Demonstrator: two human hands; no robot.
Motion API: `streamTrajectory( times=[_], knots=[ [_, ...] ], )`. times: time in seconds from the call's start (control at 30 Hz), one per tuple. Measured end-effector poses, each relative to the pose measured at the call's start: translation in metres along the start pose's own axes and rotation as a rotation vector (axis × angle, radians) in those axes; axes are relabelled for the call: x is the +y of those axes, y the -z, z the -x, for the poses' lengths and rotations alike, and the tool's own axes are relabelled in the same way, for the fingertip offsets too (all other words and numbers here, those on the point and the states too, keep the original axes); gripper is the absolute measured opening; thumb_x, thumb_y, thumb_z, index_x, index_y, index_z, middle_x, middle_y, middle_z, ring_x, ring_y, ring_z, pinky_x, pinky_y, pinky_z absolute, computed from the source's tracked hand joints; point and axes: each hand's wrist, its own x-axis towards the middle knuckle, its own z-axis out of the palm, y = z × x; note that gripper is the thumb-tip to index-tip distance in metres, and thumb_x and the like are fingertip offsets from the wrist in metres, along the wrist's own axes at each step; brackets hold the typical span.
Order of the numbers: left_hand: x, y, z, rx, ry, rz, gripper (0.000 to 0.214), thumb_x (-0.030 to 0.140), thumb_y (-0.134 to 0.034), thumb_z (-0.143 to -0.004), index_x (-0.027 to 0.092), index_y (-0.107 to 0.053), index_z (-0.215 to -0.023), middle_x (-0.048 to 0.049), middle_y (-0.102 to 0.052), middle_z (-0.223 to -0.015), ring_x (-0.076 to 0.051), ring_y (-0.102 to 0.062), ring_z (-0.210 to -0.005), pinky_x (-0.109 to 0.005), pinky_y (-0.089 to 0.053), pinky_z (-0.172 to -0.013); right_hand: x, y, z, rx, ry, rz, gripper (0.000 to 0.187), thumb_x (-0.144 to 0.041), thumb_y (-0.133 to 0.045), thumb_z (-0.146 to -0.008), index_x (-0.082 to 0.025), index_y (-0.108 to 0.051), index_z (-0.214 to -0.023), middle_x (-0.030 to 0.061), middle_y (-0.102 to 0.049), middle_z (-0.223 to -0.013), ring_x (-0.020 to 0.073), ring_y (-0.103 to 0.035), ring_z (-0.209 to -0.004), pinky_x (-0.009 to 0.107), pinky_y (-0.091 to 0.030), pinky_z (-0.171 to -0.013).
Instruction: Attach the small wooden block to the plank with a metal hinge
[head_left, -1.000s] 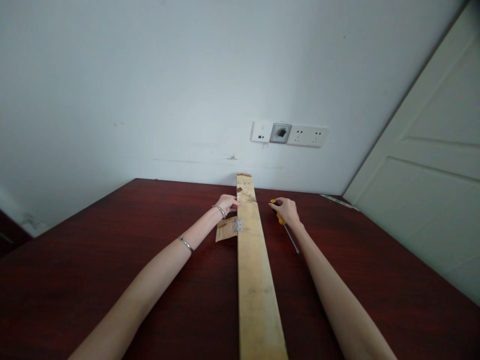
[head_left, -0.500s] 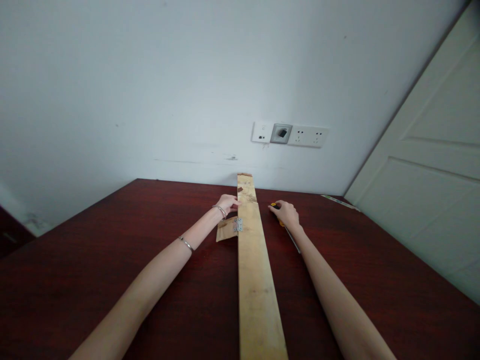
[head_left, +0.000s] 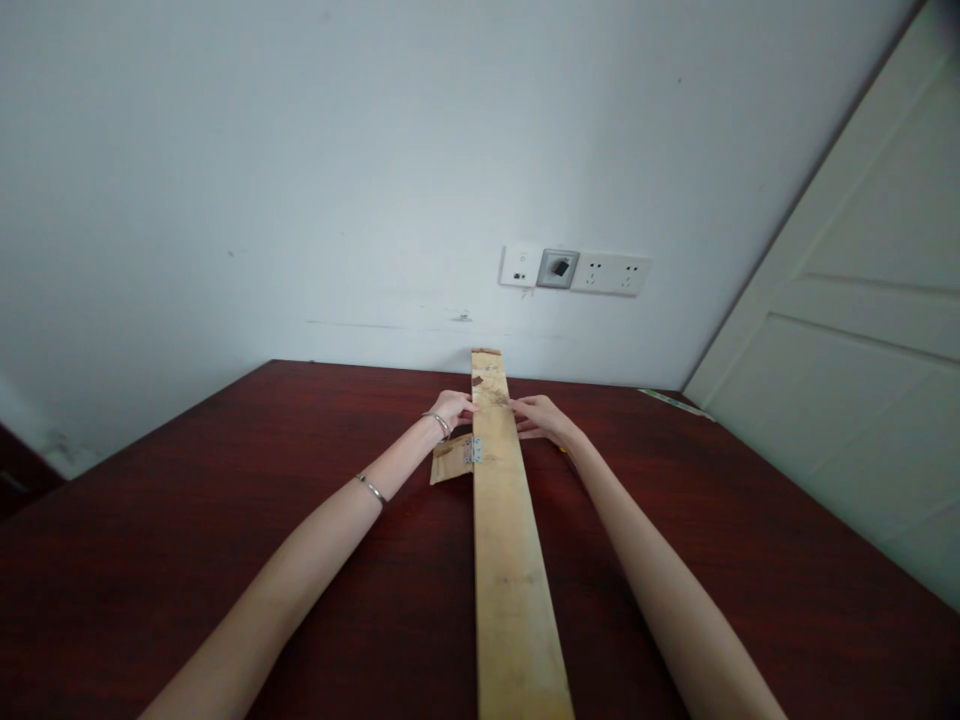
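Note:
A long pale wooden board point(head_left: 510, 560) runs away from me down the middle of the table, its far end near the wall. My left hand point(head_left: 453, 407) grips the board's left edge near that end, partly hidden by it. Across from it, my right hand point(head_left: 541, 417) holds the right edge, thumb and fingers against the wood. A metal hinge point(head_left: 473, 450) joins a short wooden piece point(head_left: 450, 459) to the board's left side, just nearer than my left hand. Only a yellow bit of a screwdriver point(head_left: 562, 449) shows beside my right wrist; my arm hides the rest.
The dark red table point(head_left: 225, 480) meets a white wall point(head_left: 337, 180) at the back. Wall sockets point(head_left: 611, 274) sit above the far edge. A thin pale strip point(head_left: 675, 403) lies at the back right, near a white panelled door point(head_left: 847, 330).
My right hand has let go of the yellow and black screwdriver and moved left to the board's right edge. My left hand stays on the left edge. The view shifted slightly.

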Motion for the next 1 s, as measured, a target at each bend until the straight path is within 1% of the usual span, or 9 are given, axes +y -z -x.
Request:
streamTrajectory(
  times=[0.1, 0.23, 0.43, 0.67, 0.77, 0.9, 1.0],
  knots=[
    [0.001, 0.000, 0.002, -0.003, -0.003, 0.005, 0.014, -0.005, -0.065, -0.058, 0.007, -0.064, -0.066, -0.0079, -0.066, -0.065, -0.016, -0.062, -0.058, -0.030, -0.051, -0.067, 0.003, -0.004, 0.007, -0.113, -0.042, -0.104, 0.026, -0.034, -0.057, -0.085, -0.012, -0.061, -0.098, 0.0098, -0.069, -0.085, 0.0126, -0.065, -0.059, 0.028, -0.057, -0.058],
    [0.001, 0.000, 0.001, -0.009, -0.008, 0.011, 0.015, -0.006, -0.064, -0.057, 0.007, -0.063, -0.064, -0.0069, -0.066, -0.064, -0.016, -0.061, -0.058, -0.031, -0.051, -0.068, 0.007, -0.003, 0.008, -0.163, -0.063, -0.185, 0.022, -0.027, -0.060, -0.083, -0.013, -0.059, -0.101, 0.0078, -0.069, -0.081, 0.0132, -0.065, -0.057, 0.028, -0.057, -0.056],
    [0.002, 0.002, 0.001, 0.002, -0.019, 0.006, 0.015, -0.006, -0.064, -0.057, 0.007, -0.064, -0.064, -0.0076, -0.067, -0.065, -0.015, -0.061, -0.057, -0.030, -0.051, -0.065, 0.009, -0.006, 0.004, -0.149, -0.050, -0.245, 0.017, -0.019, -0.054, -0.083, -0.012, -0.059, -0.098, 0.0070, -0.068, -0.075, 0.0130, -0.064, -0.053, 0.028, -0.056, -0.053],
    [0.004, 0.003, 0.000, -0.021, -0.017, -0.031, 0.013, -0.002, -0.068, -0.058, 0.008, -0.064, -0.065, -0.0071, -0.066, -0.064, -0.013, -0.061, -0.054, -0.026, -0.051, -0.060, 0.006, -0.009, 0.002, -0.110, -0.029, -0.264, 0.022, -0.016, -0.054, -0.081, -0.011, -0.060, -0.101, 0.0051, -0.066, -0.063, 0.0122, -0.060, -0.046, 0.024, -0.052, -0.047],
    [0.005, 0.004, 0.001, -0.033, -0.023, -0.065, 0.010, 0.000, -0.069, -0.061, 0.007, -0.064, -0.066, -0.0076, -0.066, -0.064, -0.013, -0.061, -0.056, -0.025, -0.050, -0.061, 0.005, -0.010, 0.002, -0.098, -0.021, -0.270, 0.022, -0.016, -0.054, -0.080, -0.010, -0.060, -0.100, 0.0042, -0.065, -0.059, 0.0115, -0.058, -0.043, 0.023, -0.050, -0.045],
    [0.011, 0.011, 0.009, -0.074, -0.028, -0.138, 0.009, 0.010, -0.073, -0.064, 0.006, -0.066, -0.070, -0.0093, -0.067, -0.068, -0.014, -0.062, -0.060, -0.025, -0.050, -0.064, 0.003, -0.011, 0.002, -0.104, -0.009, -0.283, 0.021, -0.016, -0.056, -0.078, -0.010, -0.061, -0.097, 0.0030, -0.064, -0.058, 0.0105, -0.057, -0.042, 0.022, -0.050, -0.045],
    [0.020, 0.025, 0.019, -0.089, -0.026, -0.229, 0.022, 0.024, -0.078, -0.063, 0.007, -0.068, -0.073, -0.0098, -0.067, -0.070, -0.016, -0.063, -0.063, -0.025, -0.048, -0.062, 0.003, -0.011, 0.002, -0.105, 0.000, -0.291, 0.021, -0.016, -0.057, -0.077, -0.011, -0.062, -0.096, 0.0028, -0.064, -0.058, 0.0106, -0.057, -0.042, 0.023, -0.050, -0.045]
  ],
)
